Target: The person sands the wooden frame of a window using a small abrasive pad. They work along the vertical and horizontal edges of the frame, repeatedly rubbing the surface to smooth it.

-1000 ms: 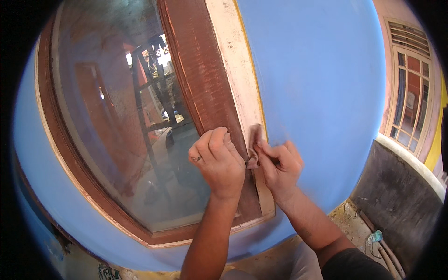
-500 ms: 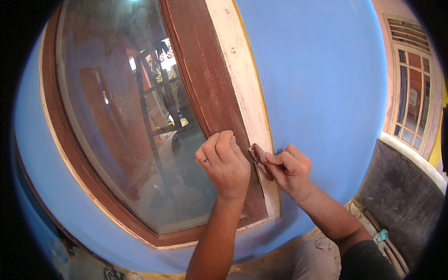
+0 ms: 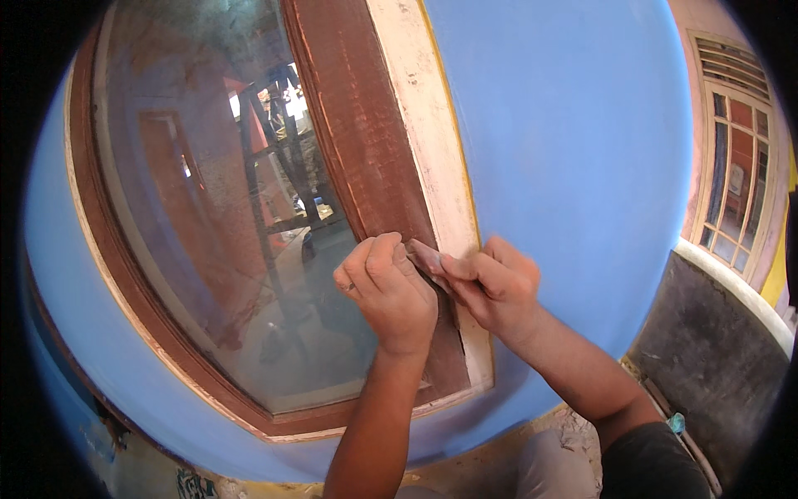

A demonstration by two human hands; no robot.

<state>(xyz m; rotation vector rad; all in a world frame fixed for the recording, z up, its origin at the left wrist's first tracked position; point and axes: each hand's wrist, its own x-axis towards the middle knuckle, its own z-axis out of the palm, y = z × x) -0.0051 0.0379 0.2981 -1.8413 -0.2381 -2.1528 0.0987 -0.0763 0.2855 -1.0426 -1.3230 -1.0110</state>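
A folded piece of brownish sandpaper [image 3: 426,256] is pinched between the thumb and fingers of my right hand [image 3: 500,287]. Its tip reaches left over the brown wooden window frame [image 3: 359,125], close to my left hand's fingertips. My left hand [image 3: 389,291] is closed in front of the same frame, its fingers curled and a ring on one of them. Whatever those fingers hold, if anything, is hidden. Worn, scuffed paint shows on the pale wooden trim [image 3: 420,91] beside the brown frame, behind my right hand.
Reflective window glass [image 3: 216,249] fills the frame's left side. Blue wall [image 3: 573,150] surrounds the window. At the right are a barred window [image 3: 736,175] and a low dark wall [image 3: 715,324]. A small greenish thing [image 3: 676,423] lies by some poles below it.
My right hand has moved slightly left and up, bringing the sandpaper from the pale trim across to the brown frame, next to my left hand. The view has shifted a little.
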